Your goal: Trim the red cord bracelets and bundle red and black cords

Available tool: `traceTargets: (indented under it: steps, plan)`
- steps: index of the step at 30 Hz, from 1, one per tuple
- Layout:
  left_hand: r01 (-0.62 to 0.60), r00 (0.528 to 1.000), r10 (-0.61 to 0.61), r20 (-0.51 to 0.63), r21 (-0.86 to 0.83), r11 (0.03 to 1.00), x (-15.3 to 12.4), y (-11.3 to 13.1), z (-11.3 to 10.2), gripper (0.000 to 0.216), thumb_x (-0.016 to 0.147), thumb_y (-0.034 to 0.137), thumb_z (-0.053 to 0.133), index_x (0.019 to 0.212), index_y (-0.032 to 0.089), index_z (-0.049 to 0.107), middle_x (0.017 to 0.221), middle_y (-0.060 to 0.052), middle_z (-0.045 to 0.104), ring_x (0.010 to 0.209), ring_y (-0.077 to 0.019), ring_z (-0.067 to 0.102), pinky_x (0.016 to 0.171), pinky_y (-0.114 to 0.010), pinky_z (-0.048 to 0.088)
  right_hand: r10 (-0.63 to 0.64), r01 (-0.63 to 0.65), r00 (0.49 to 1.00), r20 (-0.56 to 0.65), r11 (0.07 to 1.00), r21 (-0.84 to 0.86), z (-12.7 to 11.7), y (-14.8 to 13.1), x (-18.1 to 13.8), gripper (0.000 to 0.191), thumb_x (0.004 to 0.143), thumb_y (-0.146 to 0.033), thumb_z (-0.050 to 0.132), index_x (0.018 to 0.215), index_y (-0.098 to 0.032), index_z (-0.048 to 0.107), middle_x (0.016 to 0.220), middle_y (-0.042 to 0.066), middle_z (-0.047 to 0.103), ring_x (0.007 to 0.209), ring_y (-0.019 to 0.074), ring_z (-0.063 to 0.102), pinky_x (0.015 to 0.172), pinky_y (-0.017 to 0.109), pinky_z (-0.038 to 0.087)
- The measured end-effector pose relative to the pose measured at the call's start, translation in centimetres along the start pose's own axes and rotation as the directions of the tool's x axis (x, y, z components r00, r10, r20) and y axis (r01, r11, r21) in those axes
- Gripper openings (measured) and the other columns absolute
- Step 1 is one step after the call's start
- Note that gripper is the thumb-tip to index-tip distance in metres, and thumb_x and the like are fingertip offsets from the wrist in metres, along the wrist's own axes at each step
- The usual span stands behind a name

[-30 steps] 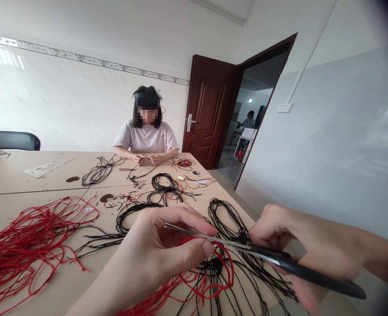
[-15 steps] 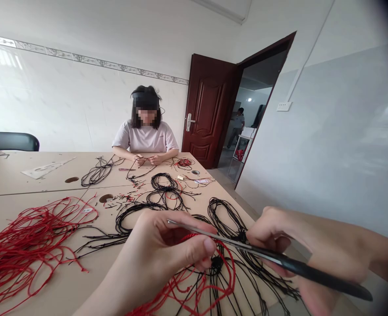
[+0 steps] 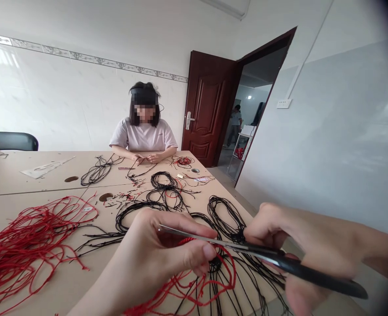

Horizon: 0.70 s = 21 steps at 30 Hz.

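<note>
Pinching the thin red cord in your curled left hand, you have a light, limp strand that should slip and droop, so keep hold close to your fingertips. It rises from the loose loops over the black cords on the tabletop, while your right hand closes around the black-handled scissors.

Cords crowd the table around both hands
Black cord loops block the way past the left hand and right hand; tan tabletop shows at lower left, below the red cord tangle.
</note>
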<state>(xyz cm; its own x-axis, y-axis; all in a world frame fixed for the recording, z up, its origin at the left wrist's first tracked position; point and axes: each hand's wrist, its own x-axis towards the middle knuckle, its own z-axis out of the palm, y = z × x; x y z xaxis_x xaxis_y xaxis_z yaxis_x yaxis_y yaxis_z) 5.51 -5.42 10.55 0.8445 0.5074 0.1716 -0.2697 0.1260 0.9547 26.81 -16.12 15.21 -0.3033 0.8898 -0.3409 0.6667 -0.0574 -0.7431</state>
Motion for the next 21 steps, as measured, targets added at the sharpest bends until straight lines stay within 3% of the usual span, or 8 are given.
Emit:
traceTargets:
  steps: [7, 11, 16, 21]
  plan:
    - [-0.003, 0.999, 0.001, 0.035, 0.033, 0.999, -0.29, -0.27, -0.35, 0.010, 0.072, 0.014, 0.079, 0.076, 0.024, 0.081, 0.068, 0.002, 0.071, 0.052, -0.0040, 0.063, 0.052, -0.007, 0.052, 0.036, -0.037, 0.999, 0.032, 0.998, 0.048, -0.08, 0.15, 0.00, 0.065, 0.042, -0.068, 0.083, 0.056, -0.016, 0.048, 0.049, -0.007, 0.043, 0.045, 0.0048, 0.034, 0.036, 0.018, 0.025]
    - [0.000, 0.999, -0.005, 0.044, 0.097, 0.995, -0.26, -0.26, -0.48, 0.013, 0.071, 0.014, 0.079, 0.077, 0.025, 0.081, 0.071, 0.002, 0.072, 0.052, -0.0032, 0.062, 0.051, -0.007, 0.050, 0.062, -0.065, 0.997, 0.037, 0.995, 0.078, -0.16, 0.00, -0.27, 0.062, 0.047, -0.064, 0.085, 0.053, -0.017, 0.044, 0.045, -0.008, 0.038, 0.042, 0.0042, 0.031, 0.035, 0.019, 0.021]
    - [0.013, 0.998, -0.021, 0.054, 0.157, 0.988, -0.29, -0.13, -0.58, 0.012, 0.071, 0.016, 0.079, 0.077, 0.026, 0.082, 0.073, 0.001, 0.073, 0.052, -0.0033, 0.061, 0.051, -0.007, 0.049, 0.110, -0.111, 0.994, 0.021, 0.993, 0.037, -0.16, -0.09, -0.30, 0.066, 0.040, -0.068, 0.084, 0.055, -0.017, 0.044, 0.047, -0.007, 0.041, 0.044, 0.0054, 0.034, 0.035, 0.019, 0.021]
    - [0.045, 0.996, -0.057, 0.071, 0.162, 0.986, -0.27, -0.22, -0.69, 0.010, 0.073, 0.020, 0.078, 0.079, 0.027, 0.082, 0.068, 0.002, 0.071, 0.052, -0.0039, 0.061, 0.050, -0.007, 0.047, 0.098, -0.100, 0.994, 0.043, 0.995, 0.024, -0.23, -0.02, -0.50, 0.066, 0.044, -0.065, 0.085, 0.054, -0.018, 0.040, 0.047, -0.008, 0.036, 0.045, 0.0051, 0.031, 0.037, 0.020, 0.019]
